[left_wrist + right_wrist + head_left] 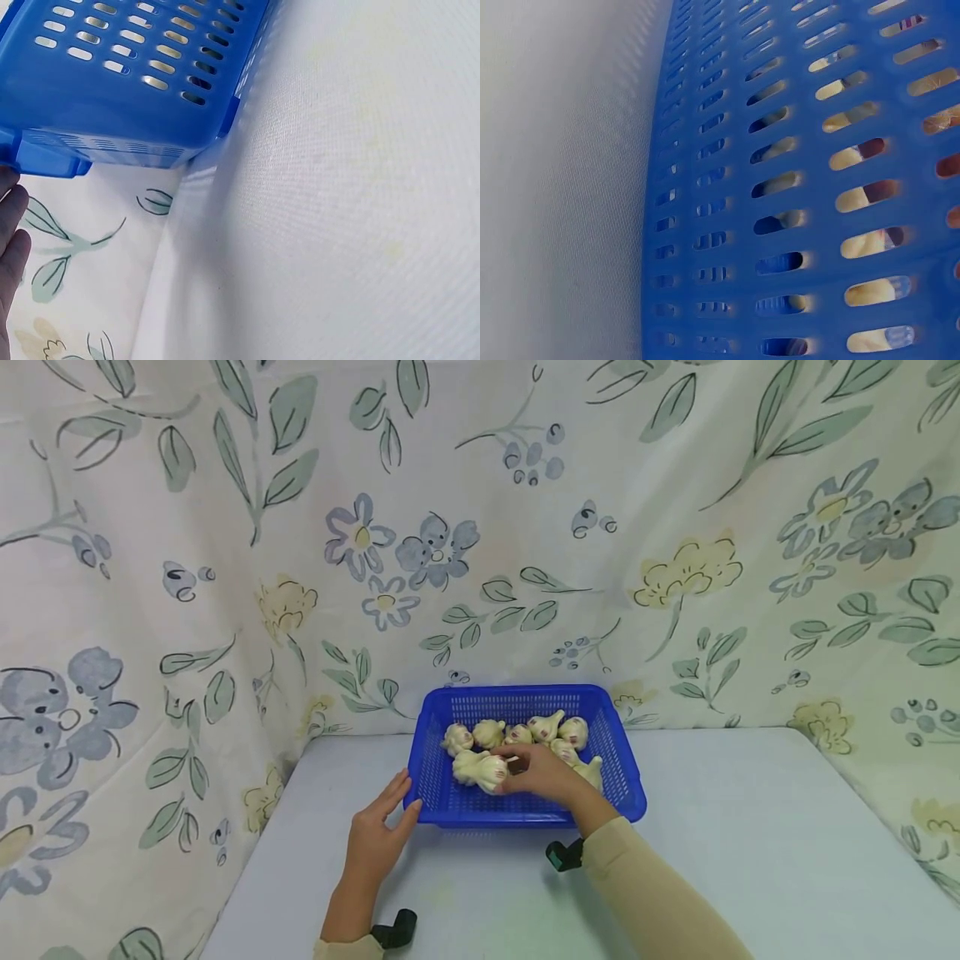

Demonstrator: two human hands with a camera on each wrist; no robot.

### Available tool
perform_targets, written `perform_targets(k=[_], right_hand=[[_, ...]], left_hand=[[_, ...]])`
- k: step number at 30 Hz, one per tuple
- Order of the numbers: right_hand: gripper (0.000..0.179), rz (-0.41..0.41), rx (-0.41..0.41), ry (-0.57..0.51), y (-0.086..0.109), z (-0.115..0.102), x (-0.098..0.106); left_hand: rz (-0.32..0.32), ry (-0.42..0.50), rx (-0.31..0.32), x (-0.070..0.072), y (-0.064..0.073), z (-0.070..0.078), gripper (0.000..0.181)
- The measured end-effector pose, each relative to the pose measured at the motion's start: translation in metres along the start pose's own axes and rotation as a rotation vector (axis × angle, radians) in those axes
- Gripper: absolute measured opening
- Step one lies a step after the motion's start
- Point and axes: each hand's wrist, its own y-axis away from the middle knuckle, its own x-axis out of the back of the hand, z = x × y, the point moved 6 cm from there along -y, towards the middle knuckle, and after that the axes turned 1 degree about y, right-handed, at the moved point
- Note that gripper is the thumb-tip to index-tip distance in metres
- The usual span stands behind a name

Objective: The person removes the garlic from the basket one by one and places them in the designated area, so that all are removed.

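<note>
Several garlic bulbs, cream with reddish marks, lie in a blue plastic basket with slotted walls. Inside the basket, my right hand grips a garlic bulb near the front left; another bulb lies just behind it. My left hand is at the basket's front left corner, fingers extended and touching or very near the rim. Only the fingers of that hand show in the left wrist view, below the basket's rim. The right wrist view is filled by the basket's slotted wall, with bulbs and parts of the hand glimpsed through the slots.
The basket stands on a white-covered table, close to its back edge. Behind and to the left hangs a floral cloth. Dark wrist camera mounts stick out from both wrists.
</note>
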Motion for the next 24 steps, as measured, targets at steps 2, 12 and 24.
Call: perform_targets(k=[2,12,24], right_hand=[[0.067,0.013,0.003,-0.007,0.000,0.000,0.001],[0.065,0.150,-0.037,-0.049,0.007,-0.004,0.010],[0.063,0.243,0.022,-0.104,0.028,-0.010,0.035]], left_hand=[[0.000,0.006,0.005,0.001,0.000,0.000,0.045],[-0.006,0.001,-0.004,0.001,-0.002,0.000,0.044],[-0.004,-0.001,0.001,0.001,-0.001,0.001,0.044]])
